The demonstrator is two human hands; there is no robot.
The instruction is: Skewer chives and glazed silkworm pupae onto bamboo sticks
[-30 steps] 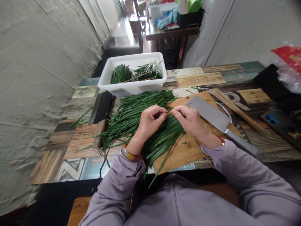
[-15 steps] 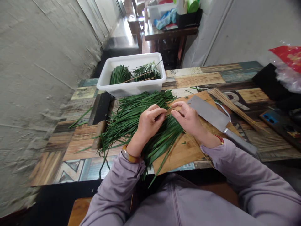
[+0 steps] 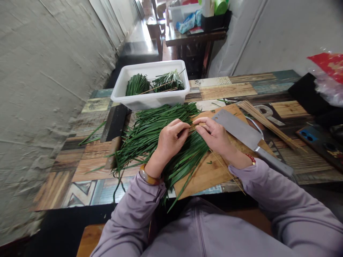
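I see greens [image 3: 150,125] lying partly on the cutting board [image 3: 198,182], presumably for easy reach. Above them, my left hand [image 3: 173,139] and right hand [image 3: 215,134] pinch thin strands [image 3: 192,128] I cannot identify, probably close together for control. A cleaver [image 3: 237,128] lies alongside, likely parked clear.

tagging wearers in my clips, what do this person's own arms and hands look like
Both arms have lavender sleeves, matching the zip-front jacket. The left hand is ungloved, with a thick amber-brown bangle, partly greyish, at its wrist; the right hand, also ungloved, has a red beaded bracelet.
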